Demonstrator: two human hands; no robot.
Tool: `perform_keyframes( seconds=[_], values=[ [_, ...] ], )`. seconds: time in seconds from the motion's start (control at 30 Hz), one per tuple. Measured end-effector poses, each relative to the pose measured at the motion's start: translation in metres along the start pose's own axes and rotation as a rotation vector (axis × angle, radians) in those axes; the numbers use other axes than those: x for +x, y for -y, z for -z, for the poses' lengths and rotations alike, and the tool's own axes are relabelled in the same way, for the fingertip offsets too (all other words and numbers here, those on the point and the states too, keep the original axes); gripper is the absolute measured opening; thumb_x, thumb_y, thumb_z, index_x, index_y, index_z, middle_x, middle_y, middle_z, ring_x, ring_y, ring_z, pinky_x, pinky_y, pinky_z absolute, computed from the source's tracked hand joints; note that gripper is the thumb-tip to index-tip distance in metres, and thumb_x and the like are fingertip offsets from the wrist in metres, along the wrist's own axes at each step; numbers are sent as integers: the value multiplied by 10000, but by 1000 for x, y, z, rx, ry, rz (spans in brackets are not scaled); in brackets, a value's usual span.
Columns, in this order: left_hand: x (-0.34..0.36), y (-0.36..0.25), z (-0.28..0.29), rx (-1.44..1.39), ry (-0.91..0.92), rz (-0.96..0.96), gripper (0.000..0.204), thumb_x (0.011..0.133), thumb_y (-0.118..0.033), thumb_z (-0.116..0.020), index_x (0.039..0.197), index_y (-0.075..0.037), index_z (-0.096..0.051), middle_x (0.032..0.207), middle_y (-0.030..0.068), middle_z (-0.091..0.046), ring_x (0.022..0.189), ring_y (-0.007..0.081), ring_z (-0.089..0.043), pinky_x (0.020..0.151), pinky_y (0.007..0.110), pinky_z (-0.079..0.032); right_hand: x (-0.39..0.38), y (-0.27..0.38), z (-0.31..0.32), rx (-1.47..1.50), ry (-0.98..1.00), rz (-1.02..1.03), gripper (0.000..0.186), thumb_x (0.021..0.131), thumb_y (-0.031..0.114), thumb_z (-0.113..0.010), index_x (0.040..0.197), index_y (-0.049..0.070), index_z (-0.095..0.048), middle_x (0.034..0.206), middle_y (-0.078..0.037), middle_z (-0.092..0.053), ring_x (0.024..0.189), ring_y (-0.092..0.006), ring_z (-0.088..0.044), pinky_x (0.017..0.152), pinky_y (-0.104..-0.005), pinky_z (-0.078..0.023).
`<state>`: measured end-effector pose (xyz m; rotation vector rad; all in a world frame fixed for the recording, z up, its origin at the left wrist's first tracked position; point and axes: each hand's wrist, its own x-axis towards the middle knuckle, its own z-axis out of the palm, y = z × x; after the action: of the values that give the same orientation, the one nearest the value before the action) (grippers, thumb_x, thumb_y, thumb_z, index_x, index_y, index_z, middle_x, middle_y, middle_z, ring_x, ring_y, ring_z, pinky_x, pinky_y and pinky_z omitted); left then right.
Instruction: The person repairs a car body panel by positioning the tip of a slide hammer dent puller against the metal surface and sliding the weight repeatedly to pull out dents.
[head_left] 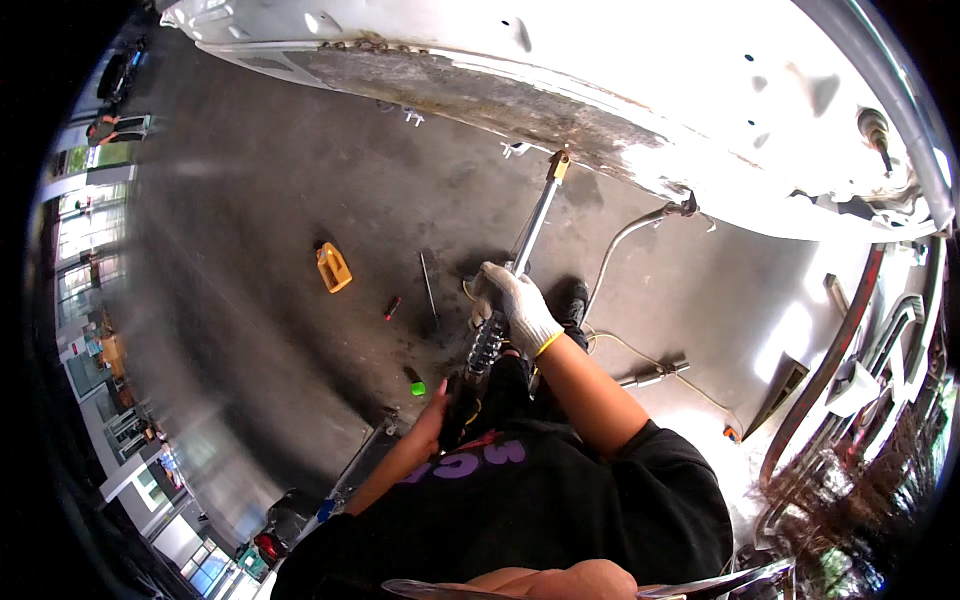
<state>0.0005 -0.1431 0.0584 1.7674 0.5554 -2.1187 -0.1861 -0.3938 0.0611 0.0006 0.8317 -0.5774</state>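
A long tool with a chrome rod (538,225), a yellow end piece and a dark, ribbed rear part runs from my body up to a white vehicle body panel (620,50). Its yellow tip touches the lower edge of the panel's scraped, stained sill (450,90). My right hand (515,305), in a white knit glove with a yellow cuff, is closed round the tool just behind the rod. My left hand (432,422) looks bare and closes on the tool's dark rear end close to my body. Most of its fingers are hidden there.
On the grey floor lie a yellow plastic jug (334,268), a red-and-black screwdriver (392,307), a thin dark rod (429,285) and a green cap (418,388). A bent metal pipe (612,255) and a cable (708,398) are right of my feet. Body parts are stacked far right.
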Motion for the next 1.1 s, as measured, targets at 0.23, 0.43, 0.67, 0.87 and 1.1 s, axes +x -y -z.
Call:
perform_keyframes(
  seconds=[0.23,0.43,0.67,0.87,1.1],
  values=[
    [-5,-16,-21,93,-74,-180,857,1067,-441,-608,1761,-217,-156,1117,58,-730,832,187,-690,629,354,-567,8,-53,47,90,68,93,213,1059,263,-710,1043,52,-682,923,-46,-683,886,-193,-698,832,-373,-607],
    [77,61,45,-245,-94,-420,788,1050,-389,-604,1737,-249,-244,1117,61,-711,813,200,-686,623,354,-563,-6,-11,18,-101,83,-70,307,1044,323,-726,1063,22,-666,845,-125,-729,720,-257,-721,674,-412,-606],
    [33,-1,26,203,-37,-270,659,1073,-481,-535,1666,-230,-395,1165,84,-696,805,244,-686,655,394,-582,64,118,33,-99,65,141,294,1062,317,-624,965,43,-660,769,-99,-694,596,-266,-679,601,-429,-621],
    [0,94,104,129,-215,-360,656,1072,-456,-550,1656,-196,-399,1208,91,-690,970,249,-677,817,405,-561,-32,-219,76,-810,606,0,506,1091,399,-637,1437,31,-664,1455,-155,-671,1367,-275,-611,1193,-411,-449],
    [12,78,65,15,-231,-390,654,1072,-428,-567,1643,-156,-405,1259,99,-684,1161,256,-667,1005,419,-538,14,-142,45,-701,6,-78,467,1114,422,-620,1211,-25,-714,1019,-108,-761,923,-189,-704,911,-377,-551]
  ],
)
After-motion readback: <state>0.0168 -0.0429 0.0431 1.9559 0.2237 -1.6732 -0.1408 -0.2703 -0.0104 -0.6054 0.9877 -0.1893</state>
